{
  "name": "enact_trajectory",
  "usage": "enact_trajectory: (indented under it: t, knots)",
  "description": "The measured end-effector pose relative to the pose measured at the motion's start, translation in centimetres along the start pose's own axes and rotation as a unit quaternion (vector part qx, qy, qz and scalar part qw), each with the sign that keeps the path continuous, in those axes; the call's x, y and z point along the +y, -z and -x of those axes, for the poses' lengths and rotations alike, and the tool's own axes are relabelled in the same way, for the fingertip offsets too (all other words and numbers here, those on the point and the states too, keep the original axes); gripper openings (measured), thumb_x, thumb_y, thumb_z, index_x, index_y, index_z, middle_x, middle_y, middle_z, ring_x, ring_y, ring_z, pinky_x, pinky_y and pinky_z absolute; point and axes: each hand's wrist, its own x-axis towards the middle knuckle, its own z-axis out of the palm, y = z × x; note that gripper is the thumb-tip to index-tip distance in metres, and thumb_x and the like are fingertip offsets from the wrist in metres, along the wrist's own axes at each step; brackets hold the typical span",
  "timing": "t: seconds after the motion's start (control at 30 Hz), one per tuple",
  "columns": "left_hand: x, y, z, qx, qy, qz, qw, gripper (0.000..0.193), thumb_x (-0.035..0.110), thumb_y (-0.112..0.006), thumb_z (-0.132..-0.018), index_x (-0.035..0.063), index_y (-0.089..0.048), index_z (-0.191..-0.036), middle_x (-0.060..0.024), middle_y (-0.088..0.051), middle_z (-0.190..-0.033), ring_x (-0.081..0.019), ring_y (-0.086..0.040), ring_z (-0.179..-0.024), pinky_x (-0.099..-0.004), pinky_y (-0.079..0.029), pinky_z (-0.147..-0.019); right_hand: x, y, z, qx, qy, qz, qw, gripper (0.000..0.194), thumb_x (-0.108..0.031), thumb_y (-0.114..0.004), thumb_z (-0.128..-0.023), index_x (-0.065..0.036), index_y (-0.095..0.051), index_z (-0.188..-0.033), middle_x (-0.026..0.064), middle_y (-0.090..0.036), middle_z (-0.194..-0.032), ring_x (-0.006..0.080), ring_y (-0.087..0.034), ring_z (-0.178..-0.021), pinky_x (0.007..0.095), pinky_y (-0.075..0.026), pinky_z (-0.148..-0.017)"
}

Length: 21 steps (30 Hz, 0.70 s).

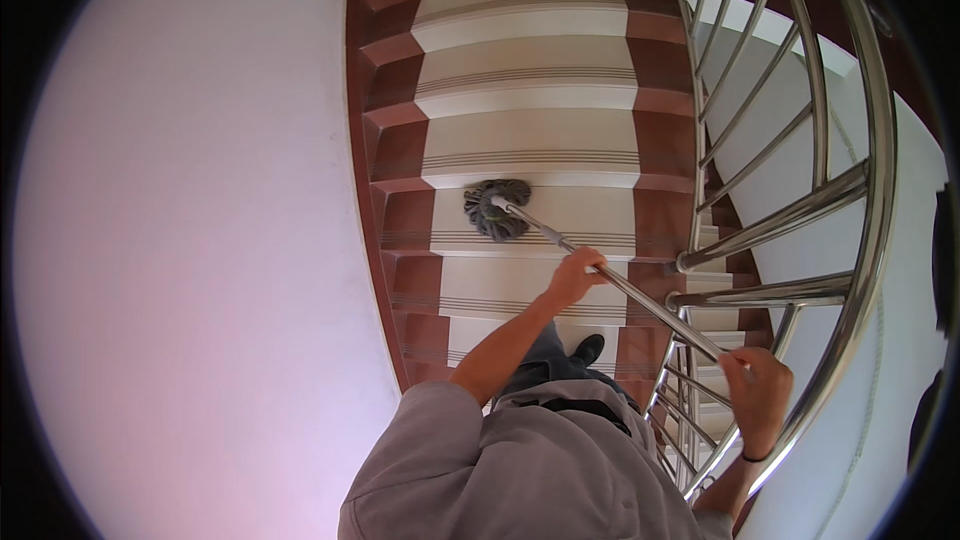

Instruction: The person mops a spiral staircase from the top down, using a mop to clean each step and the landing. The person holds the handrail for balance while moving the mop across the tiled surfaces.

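A string mop with a grey head (pixel 496 221) rests on a cream stair tread (pixel 570 208) in front of me. Its metal handle (pixel 652 304) slants from the head down to the right. My left hand (pixel 577 275) grips the shaft at about its middle. Near the upper end of the handle, my right hand (pixel 757 386) is closed around it, beside the stair railing. The mop strands are spread out over the tread and its grooved edge strip.
Steps with red-brown side bands (pixel 664 142) rise ahead. A plain white wall (pixel 202 240) borders them on the left. Stainless steel railings (pixel 879 135) curve along the right, with another flight (pixel 709 281) visible beyond the bars. My dark shoe (pixel 589 349) stands on a lower step.
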Motion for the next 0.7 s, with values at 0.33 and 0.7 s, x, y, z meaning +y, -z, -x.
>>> enact_trajectory:
  t: [0.33, 0.7]
  knots:
    - [-7.9, 12.5, 3.2, 0.079, 0.057, -0.138, 0.986, 0.041, 0.005, -0.090, -0.068, 0.0037, -0.072, -0.105, -0.0098, -0.070, -0.105, -0.0300, -0.070, -0.097, -0.0387, -0.055, -0.084, -4.8, -11.1, -3.0, -0.048, 0.145, -0.053, 0.987, 0.023, -0.025, -0.080, -0.084, -0.007, -0.068, -0.092, 0.0105, -0.067, -0.085, 0.0340, -0.066, -0.070, 0.0426, -0.050, -0.058]
    - [-12.6, 25.7, 3.4, 0.154, 0.157, -0.161, 0.962, 0.046, -0.002, -0.085, -0.065, 0.0051, -0.073, -0.109, -0.0103, -0.070, -0.113, -0.0307, -0.069, -0.105, -0.0382, -0.054, -0.093, -12.1, -21.2, -10.5, -0.178, 0.160, -0.082, 0.967, 0.022, -0.022, -0.074, -0.091, -0.007, -0.064, -0.104, 0.0125, -0.065, -0.091, 0.0361, -0.066, -0.072, 0.0451, -0.053, -0.061]
